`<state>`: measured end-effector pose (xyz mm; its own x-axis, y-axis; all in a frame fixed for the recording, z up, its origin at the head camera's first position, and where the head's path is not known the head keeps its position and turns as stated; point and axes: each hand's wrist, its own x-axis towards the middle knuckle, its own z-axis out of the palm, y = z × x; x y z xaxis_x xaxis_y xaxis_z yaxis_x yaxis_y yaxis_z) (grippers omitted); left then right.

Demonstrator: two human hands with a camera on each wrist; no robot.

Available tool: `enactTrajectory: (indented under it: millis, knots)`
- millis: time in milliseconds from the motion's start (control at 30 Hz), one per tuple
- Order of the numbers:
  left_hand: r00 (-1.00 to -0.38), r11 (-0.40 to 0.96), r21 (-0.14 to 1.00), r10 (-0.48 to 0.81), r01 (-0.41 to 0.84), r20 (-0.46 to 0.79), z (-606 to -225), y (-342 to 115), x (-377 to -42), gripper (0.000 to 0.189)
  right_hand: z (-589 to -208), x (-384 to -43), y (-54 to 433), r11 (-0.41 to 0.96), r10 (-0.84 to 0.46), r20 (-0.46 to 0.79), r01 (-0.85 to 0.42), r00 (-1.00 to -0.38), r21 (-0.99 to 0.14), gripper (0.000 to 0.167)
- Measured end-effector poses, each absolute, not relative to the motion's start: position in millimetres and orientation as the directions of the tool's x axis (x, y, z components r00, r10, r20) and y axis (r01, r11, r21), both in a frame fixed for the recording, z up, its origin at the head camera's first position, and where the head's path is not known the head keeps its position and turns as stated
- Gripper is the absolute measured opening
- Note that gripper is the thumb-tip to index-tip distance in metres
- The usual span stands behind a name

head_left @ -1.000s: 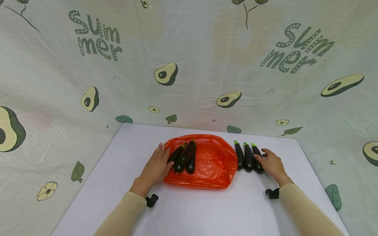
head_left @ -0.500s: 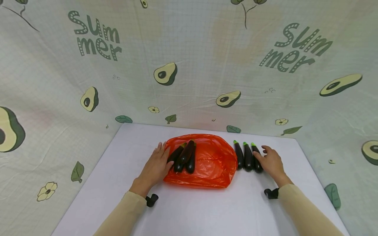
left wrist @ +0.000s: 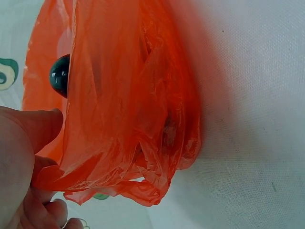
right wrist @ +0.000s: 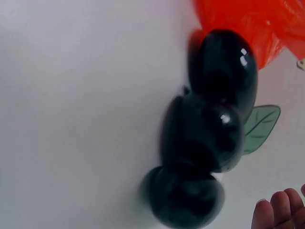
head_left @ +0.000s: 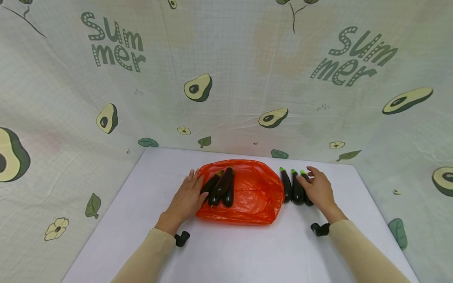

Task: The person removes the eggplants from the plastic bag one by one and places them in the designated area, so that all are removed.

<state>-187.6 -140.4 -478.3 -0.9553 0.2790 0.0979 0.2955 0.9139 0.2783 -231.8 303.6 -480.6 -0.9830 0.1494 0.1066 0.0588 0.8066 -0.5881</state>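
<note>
A red plastic bag (head_left: 253, 212) lies with its mouth spread on the table, and three dark eggplants (head_left: 222, 186) are heaped in its left part. My left hand (head_left: 187, 196) holds the bag's left edge, the rim lying between thumb and fingers in the left wrist view, where one eggplant's round end (left wrist: 59, 76) shows. Right of the bag, three more eggplants with green stem ends (head_left: 297, 189) stand side by side in a row. Over the rightmost of these is my right hand (head_left: 319, 191), which partly hides it. In the right wrist view, its fingers (right wrist: 281, 210) are apart from the eggplants.
The white table (head_left: 247, 251) reaches back to a hanging cloth (head_left: 226, 59) printed with avocados, leaves and lettering. Cloth also rises along the left and right sides. A black camera mount sits on each wrist.
My right hand has moved left and slightly away from me, from beside the rightmost eggplant to over it. My left hand and the bag have stayed in place.
</note>
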Motion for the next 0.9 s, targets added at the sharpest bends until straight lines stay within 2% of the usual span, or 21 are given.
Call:
enactTrajectory:
  millis: [600, 900]
  knots:
    - [-0.959, 0.917, 0.280, 0.272, 0.285, 0.085, -476, -139, -189, 0.074, -453, -219, 237, 0.737, 0.088, 0.182, -0.058, -0.979, -0.673, 0.061]
    - [-0.959, 0.916, 0.284, 0.270, 0.283, 0.086, -477, -138, -190, 0.074, -453, -208, 186, 0.678, -0.029, 0.167, -0.142, -0.986, -0.722, 0.062]
